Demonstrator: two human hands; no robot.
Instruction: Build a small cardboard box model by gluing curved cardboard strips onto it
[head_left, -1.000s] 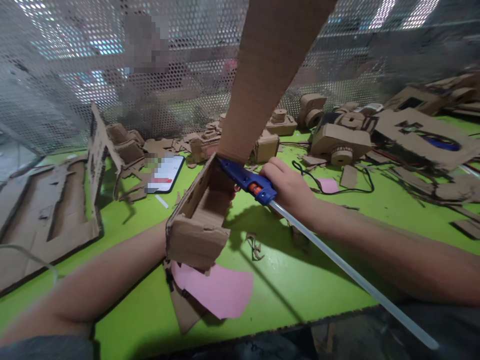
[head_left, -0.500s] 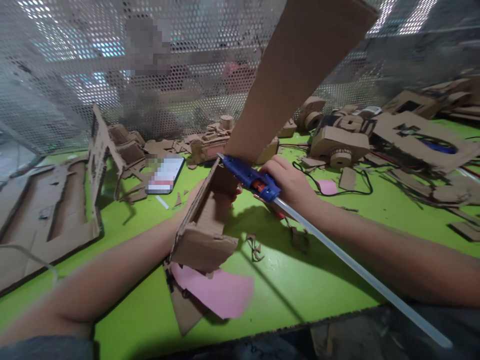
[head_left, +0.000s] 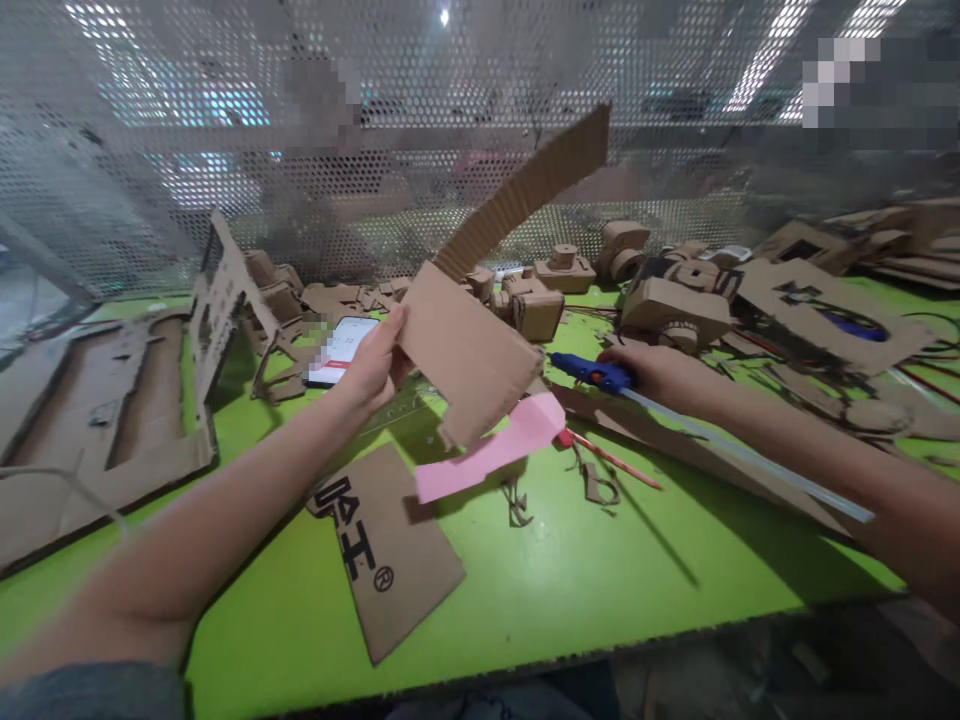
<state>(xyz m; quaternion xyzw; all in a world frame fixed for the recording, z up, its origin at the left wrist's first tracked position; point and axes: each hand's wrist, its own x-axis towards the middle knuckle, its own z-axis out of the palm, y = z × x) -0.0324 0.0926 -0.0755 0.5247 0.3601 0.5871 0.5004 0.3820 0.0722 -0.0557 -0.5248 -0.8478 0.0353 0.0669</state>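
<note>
My left hand point(head_left: 381, 362) grips a folded cardboard piece point(head_left: 465, 350) by its left side, holding it above the table. A long corrugated strip point(head_left: 529, 190) rises from its top toward the back. My right hand point(head_left: 649, 372) is wrapped round a blue hot glue gun point(head_left: 592, 372), whose nozzle points left, close to the cardboard's right corner. A long clear glue stick point(head_left: 742, 455) sticks out of the gun's back. Pink paper point(head_left: 495, 455) shows just below the cardboard piece. On the table lies a flat cardboard scrap point(head_left: 405, 570) with black print.
A phone point(head_left: 341, 350) lies beyond my left hand. Cardboard camera-like models point(head_left: 675, 300) stand at the back right, before a perforated metal screen point(head_left: 420, 180). A pencil point(head_left: 615, 460) and scraps lie on the green table point(head_left: 570, 600). A large cardboard panel point(head_left: 75, 440) is at left.
The cardboard piece has been turned over, so its flat outer face shows. The glue gun has moved right, off the cardboard's edge. The printed scrap on the table is now more exposed.
</note>
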